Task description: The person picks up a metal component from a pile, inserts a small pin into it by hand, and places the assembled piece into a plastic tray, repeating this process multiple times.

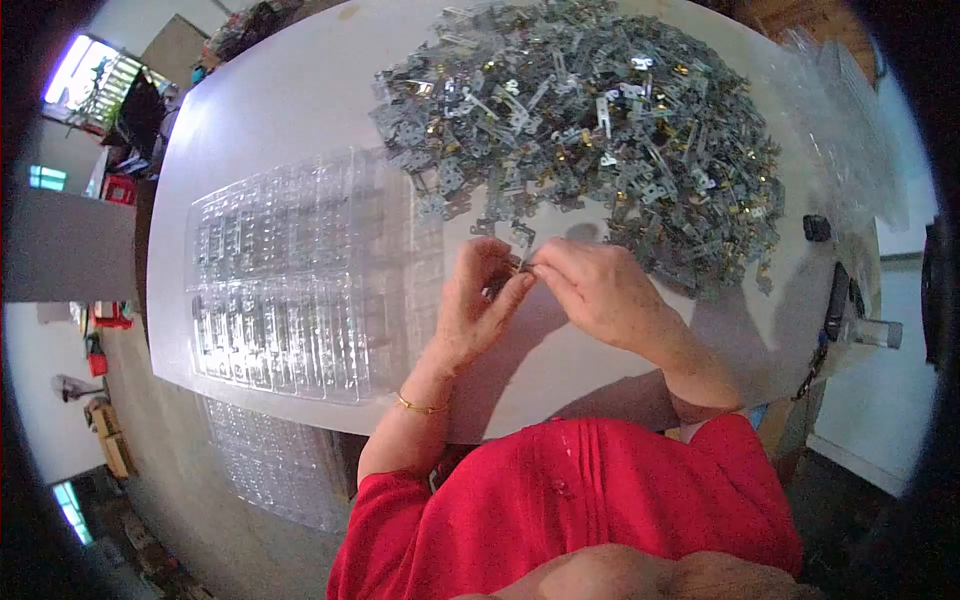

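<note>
Both my hands meet just in front of a big heap of small metal brackets (570,110). My left hand (478,295) is closed, thumb and fingers pinched around a small metal bracket (522,240) that sticks up between the hands. Beside it, my right hand (598,290) is also closed, its thumb and forefinger pinching at the lower end of that piece. The fingertips hide most of where they touch. To the left of my left hand lie clear plastic blister trays (280,280) with rows of narrow compartments.
More clear trays (275,460) sit below the table's left front edge. Clear plastic sheeting (840,130) covers the right back of the white table (250,120). A small black object (817,228) and a clear cylinder (878,333) are at the right edge.
</note>
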`<act>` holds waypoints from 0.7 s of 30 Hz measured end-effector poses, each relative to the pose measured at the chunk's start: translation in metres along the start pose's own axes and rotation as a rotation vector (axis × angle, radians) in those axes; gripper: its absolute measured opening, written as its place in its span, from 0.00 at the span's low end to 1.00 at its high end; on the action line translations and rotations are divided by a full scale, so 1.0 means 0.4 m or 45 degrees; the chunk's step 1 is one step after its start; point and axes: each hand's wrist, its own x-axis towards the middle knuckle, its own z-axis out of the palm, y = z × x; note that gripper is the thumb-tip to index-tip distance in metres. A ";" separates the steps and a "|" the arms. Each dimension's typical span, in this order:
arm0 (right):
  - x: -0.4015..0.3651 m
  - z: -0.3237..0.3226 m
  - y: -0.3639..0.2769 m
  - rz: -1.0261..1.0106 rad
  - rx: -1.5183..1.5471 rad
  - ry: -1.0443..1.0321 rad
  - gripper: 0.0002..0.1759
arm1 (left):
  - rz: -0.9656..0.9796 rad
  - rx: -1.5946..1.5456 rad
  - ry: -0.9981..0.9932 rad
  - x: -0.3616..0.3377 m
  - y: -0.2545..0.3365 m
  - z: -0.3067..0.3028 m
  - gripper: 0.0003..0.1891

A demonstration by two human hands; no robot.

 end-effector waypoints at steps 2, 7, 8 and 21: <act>0.005 -0.001 -0.003 0.030 0.004 0.069 0.05 | -0.017 0.011 -0.027 0.000 0.008 0.000 0.21; 0.011 -0.014 -0.019 0.050 0.004 -0.075 0.05 | 0.084 0.118 -0.016 0.001 0.000 -0.001 0.19; 0.010 -0.021 -0.022 0.080 0.004 -0.101 0.05 | 0.100 0.109 0.013 0.002 -0.003 -0.002 0.18; 0.020 -0.009 0.001 0.353 0.674 0.112 0.07 | -0.191 -0.569 -0.399 0.003 0.025 -0.030 0.15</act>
